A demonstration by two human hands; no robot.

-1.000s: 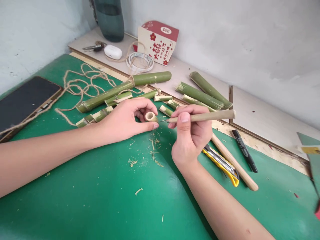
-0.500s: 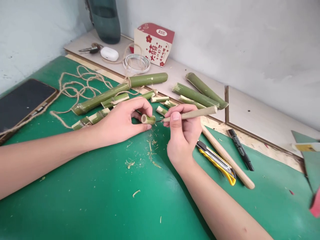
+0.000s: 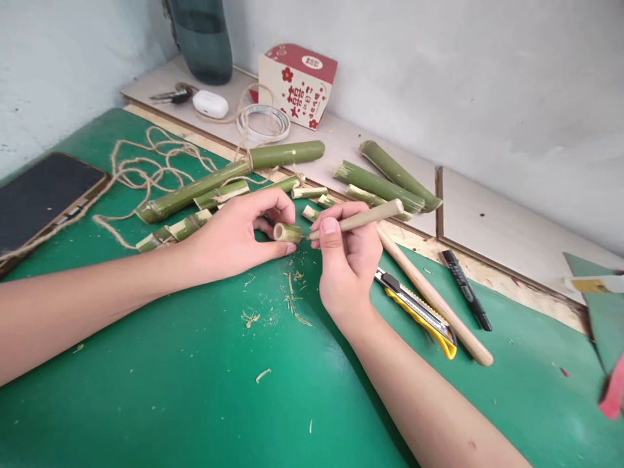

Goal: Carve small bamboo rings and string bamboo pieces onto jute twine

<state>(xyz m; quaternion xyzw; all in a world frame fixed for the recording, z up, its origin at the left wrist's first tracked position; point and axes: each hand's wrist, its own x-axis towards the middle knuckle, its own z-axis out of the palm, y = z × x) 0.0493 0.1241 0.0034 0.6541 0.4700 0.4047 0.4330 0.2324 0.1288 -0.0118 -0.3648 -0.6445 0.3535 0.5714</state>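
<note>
My left hand (image 3: 244,224) is closed around a short hollow piece of bamboo (image 3: 287,233), with the thumb in front and the curled fingers behind. The cut ring of its open left end faces me. From the right, my right hand (image 3: 348,253) pinches a slim carving tool (image 3: 375,214) with a pale wooden handle, much like a pen. Its thin dark tip meets the right end of the bamboo piece; how deep it goes I cannot tell. Below both hands, fine bamboo shavings (image 3: 292,302) are scattered on the green mat (image 3: 195,383).
Behind the hands lie several bamboo lengths (image 3: 287,153) and loose twine (image 3: 160,159). A yellow utility knife (image 3: 422,312), a wooden rod (image 3: 439,299) and a black marker (image 3: 467,289) are to the right. A phone (image 3: 43,201) lies left; a box (image 3: 297,84) and a bottle (image 3: 203,42) stand behind.
My right hand has shifted left with the carving tool, bringing its tip closer to the bamboo piece; the handle slants up a little more. My left hand has stayed nearly still.
</note>
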